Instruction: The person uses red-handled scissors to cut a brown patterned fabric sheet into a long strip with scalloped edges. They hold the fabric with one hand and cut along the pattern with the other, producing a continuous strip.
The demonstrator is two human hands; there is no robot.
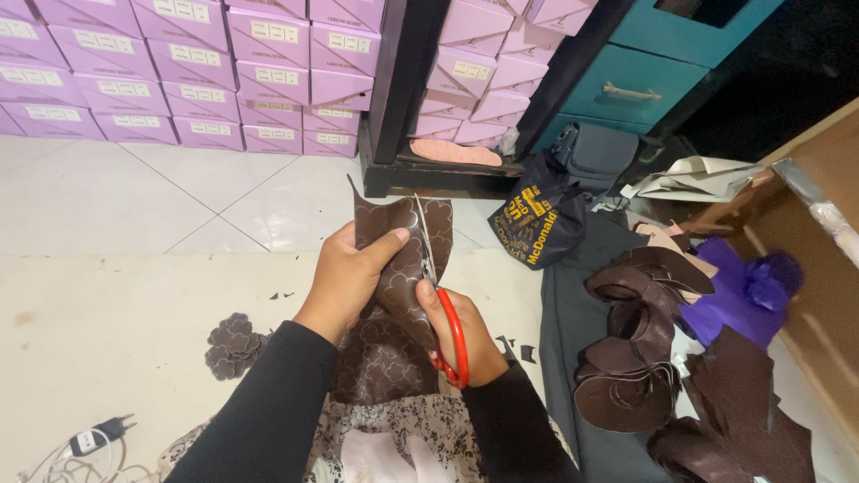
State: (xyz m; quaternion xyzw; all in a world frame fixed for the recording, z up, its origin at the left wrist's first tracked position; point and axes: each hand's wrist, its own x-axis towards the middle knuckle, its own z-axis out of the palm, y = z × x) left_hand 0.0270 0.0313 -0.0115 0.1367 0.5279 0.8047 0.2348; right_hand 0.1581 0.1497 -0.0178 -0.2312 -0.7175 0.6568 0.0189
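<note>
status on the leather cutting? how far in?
Done: a small stack of cut scalloped pieces lies on the floor mat, with a few offcuts near it. In hand: the left hand holds up the brown patterned sheet while the right hand works the red-handled scissors through it. Left: most of that sheet looks uncut, judging by the part hanging into the lap.
</note>
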